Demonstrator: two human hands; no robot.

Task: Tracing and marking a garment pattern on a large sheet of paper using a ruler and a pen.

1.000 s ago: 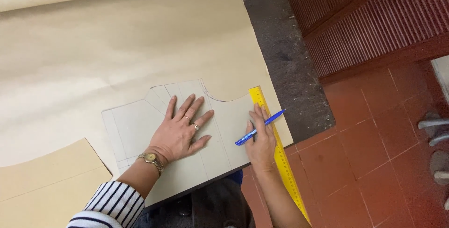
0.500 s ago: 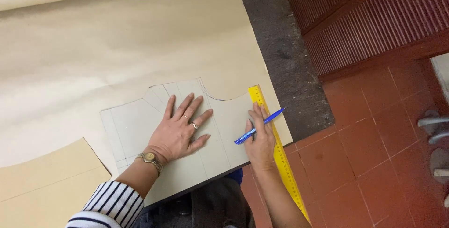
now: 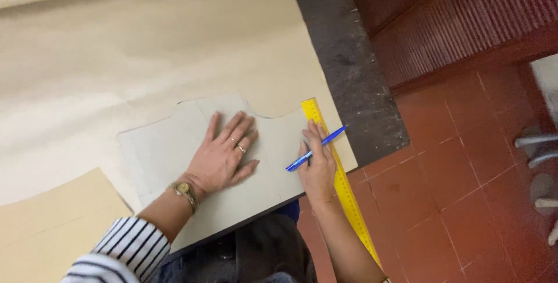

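- Left hand (image 3: 224, 155) spread flat, fingers splayed, grasping nothing, pressing down on grey pattern piece (image 3: 174, 155); rings on fingers, gold watch (image 3: 185, 190) at wrist, striped sleeve (image 3: 125, 251) below.
- Right hand (image 3: 317, 167) closed around blue pen (image 3: 315, 149), tip on the pattern's right edge, fingertips resting against yellow ruler (image 3: 340, 181).
- Ruler lying along that right edge, lower end jutting past the table edge over the floor.
- Pattern piece lying on wide beige paper (image 3: 145, 50) covering the table; tan card sheet (image 3: 46, 225) at lower left.
- No containers visible.
- Dark grey table edge strip (image 3: 349, 68) beside the paper; red tiled floor (image 3: 459, 184) to the right, ribbed red surface (image 3: 453, 15) above it.
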